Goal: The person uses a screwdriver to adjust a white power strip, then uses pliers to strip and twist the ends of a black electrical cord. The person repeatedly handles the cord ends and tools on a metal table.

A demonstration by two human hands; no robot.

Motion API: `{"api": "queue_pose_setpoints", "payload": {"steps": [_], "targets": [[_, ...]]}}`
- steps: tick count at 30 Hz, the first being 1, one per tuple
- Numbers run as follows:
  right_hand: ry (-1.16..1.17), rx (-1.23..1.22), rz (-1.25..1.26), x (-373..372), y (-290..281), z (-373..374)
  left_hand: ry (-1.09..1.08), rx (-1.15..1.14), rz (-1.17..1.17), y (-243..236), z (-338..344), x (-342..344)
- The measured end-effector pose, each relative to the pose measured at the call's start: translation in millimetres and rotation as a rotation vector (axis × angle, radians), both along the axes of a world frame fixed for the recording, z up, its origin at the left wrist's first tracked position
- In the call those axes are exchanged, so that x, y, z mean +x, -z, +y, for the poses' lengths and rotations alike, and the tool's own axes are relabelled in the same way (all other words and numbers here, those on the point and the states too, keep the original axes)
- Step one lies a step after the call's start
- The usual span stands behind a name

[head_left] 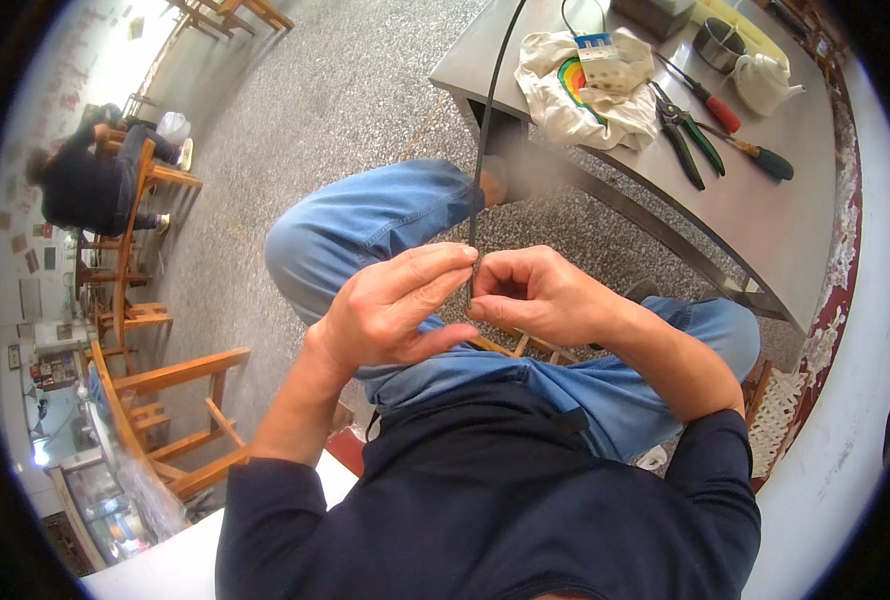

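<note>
Thin dark rod (481, 160), slightly curved, runs from the upper edge of view to between the person's hands. Right hand (555, 295): thumb and forefinger pinching rod near lower end. Left hand (380, 305): fingers extended, pressed together, thumb apart, tips at rod. Table (780, 215) carries green-handled pliers (687, 133), white cloth (545, 75).

Over the bench (800, 200), the view's upper edge cuts the strip (488, 110); below the bench, one foot (495, 182) looks blurred.

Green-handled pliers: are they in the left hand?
No, the green-handled pliers lie on the table, while the left hand is open beside the thin dark strand.
</note>
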State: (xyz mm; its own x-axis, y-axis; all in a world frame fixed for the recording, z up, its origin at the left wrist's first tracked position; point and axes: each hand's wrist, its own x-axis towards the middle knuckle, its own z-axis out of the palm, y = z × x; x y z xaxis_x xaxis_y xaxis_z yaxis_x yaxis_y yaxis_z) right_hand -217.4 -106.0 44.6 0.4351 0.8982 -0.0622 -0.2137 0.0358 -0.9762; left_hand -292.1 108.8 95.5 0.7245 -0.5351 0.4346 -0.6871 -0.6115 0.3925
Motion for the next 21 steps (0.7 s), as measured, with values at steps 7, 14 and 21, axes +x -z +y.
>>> {"api": "queue_pose_setpoints", "payload": {"steps": [7,14,21], "targets": [[-0.038,-0.103,-0.169,-4.6,-3.3,2.6,0.039,0.246,-0.106,9.2,13.4,-2.5],[-0.168,-0.268,-0.075,-5.2,6.2,3.9,0.194,0.488,-0.06,3.2,9.3,-3.7],[-0.247,-0.343,-0.003,-8.7,26.7,7.2,0.22,0.49,0.319,16.5,12.4,-17.0]]}}
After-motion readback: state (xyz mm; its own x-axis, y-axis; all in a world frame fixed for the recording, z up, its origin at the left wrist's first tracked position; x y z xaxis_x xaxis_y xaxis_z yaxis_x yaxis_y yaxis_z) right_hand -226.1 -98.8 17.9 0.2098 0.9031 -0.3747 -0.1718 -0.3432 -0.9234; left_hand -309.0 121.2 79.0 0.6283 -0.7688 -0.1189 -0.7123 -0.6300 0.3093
